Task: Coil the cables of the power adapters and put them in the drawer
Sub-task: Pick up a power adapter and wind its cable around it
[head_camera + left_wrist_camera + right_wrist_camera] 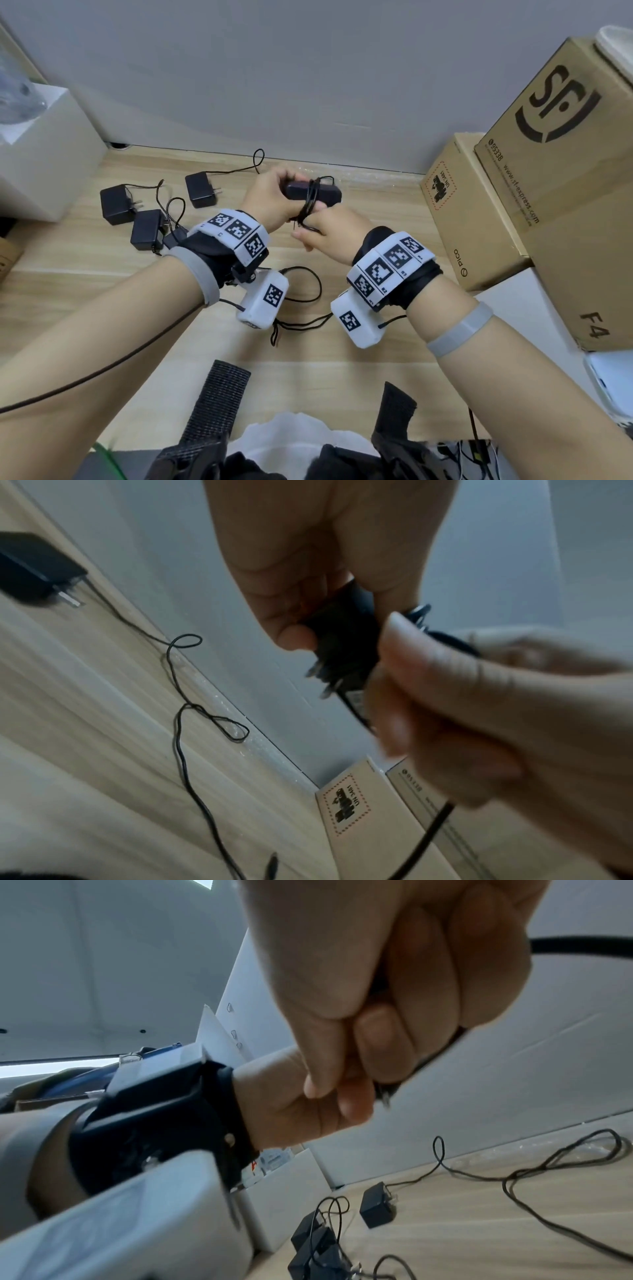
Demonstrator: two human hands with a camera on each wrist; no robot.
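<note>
Above the middle of the wooden desk, my left hand (pixel 270 198) grips a black power adapter (pixel 329 194) by its near end. Its thin black cable (pixel 310 202) is wound several times around the adapter's body. My right hand (pixel 323 233) sits just below and pinches the loose end of that cable. In the left wrist view the adapter (pixel 342 639) shows its two metal prongs pointing down. The right wrist view shows my right hand (pixel 394 993) curled tight on the cable (pixel 582 946). No drawer is in view.
Three more black adapters (pixel 200 189) (pixel 116 204) (pixel 147 230) lie on the desk at the left with loose cables. Cardboard boxes (pixel 469 219) (pixel 565 164) stand at the right, a white box (pixel 48 150) at the left. Another loose cable (pixel 308 291) lies under my wrists.
</note>
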